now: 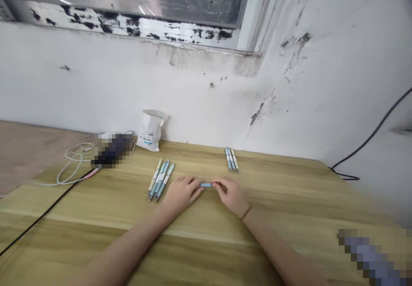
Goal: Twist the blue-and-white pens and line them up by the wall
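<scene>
On my remote screen, the blue pen is between both hands at the table, its long axis running crosswise; left hand grasps one end, right hand pinches the other, neither nearer.

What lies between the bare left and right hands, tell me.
In the head view, a slim light-blue pen-like rod spans from the left hand to the right hand.

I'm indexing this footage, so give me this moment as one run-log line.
left hand: pinching one end of blue barrel; right hand: pinching other end; left pens: clustered; right pens: side by side; white packet: standing
</scene>
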Demonstrator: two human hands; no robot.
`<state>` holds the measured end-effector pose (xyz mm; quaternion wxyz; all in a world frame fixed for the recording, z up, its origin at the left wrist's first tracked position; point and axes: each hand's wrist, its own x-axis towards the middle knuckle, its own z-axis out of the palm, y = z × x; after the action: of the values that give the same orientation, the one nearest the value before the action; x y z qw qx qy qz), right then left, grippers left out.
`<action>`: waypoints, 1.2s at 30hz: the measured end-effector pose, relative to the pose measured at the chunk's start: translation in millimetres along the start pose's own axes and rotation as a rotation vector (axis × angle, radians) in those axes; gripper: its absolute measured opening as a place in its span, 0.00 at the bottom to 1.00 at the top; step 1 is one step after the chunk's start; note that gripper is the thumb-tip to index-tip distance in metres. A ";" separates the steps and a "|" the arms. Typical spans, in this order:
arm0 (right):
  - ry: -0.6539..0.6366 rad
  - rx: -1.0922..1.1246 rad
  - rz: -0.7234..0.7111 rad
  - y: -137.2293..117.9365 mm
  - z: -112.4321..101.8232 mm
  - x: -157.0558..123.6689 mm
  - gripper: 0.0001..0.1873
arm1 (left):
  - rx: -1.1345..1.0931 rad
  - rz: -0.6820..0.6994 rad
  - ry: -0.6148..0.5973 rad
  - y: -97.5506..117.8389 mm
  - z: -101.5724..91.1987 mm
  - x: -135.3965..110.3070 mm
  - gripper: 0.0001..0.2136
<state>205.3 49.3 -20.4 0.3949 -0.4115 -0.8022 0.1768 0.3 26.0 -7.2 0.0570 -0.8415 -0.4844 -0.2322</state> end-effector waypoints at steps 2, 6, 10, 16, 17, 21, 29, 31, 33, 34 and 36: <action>-0.004 0.027 0.021 -1.6 0.3 1.0 0.08 | -0.001 -0.023 -0.003 -0.8 1.6 -0.2 0.11; -0.041 -0.021 0.043 -3.0 -0.8 4.4 0.13 | 0.024 -0.006 -0.017 -1.5 3.1 -0.2 0.12; -0.079 -0.062 0.023 -1.8 -0.9 4.5 0.16 | 0.061 0.027 -0.003 -1.1 4.7 0.6 0.11; -0.004 -0.008 -0.014 -1.7 1.0 2.3 0.10 | 0.081 0.023 0.028 -2.3 8.7 1.0 0.10; 0.001 -0.022 -0.024 -2.6 0.8 2.6 0.10 | 0.072 0.023 0.030 -2.1 8.1 0.8 0.10; -0.042 -0.121 -0.055 -5.4 -0.1 4.5 0.14 | 0.020 0.036 0.018 -0.4 3.7 0.2 0.13; -0.024 -0.115 -0.018 -6.8 -1.5 4.1 0.12 | 0.005 0.062 -0.040 0.4 1.8 -0.2 0.18; -0.054 -0.105 -0.013 -6.8 -1.6 3.9 0.13 | 0.002 0.070 -0.033 0.7 2.0 -0.4 0.18; -0.069 -0.100 -0.021 -6.2 -1.6 3.4 0.12 | -0.004 0.071 -0.022 1.2 2.1 -0.7 0.18; -0.064 -0.094 -0.027 -5.9 -1.5 3.1 0.10 | -0.004 0.068 -0.020 1.6 2.2 -0.7 0.18; -0.038 -0.077 -0.037 -5.8 -1.3 2.4 0.08 | 0.006 0.056 -0.027 2.2 2.3 -0.8 0.18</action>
<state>202.5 47.6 -14.9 0.3668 -0.4081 -0.8231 0.1463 2.5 25.0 -9.3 0.0595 -0.8575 -0.4622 -0.2178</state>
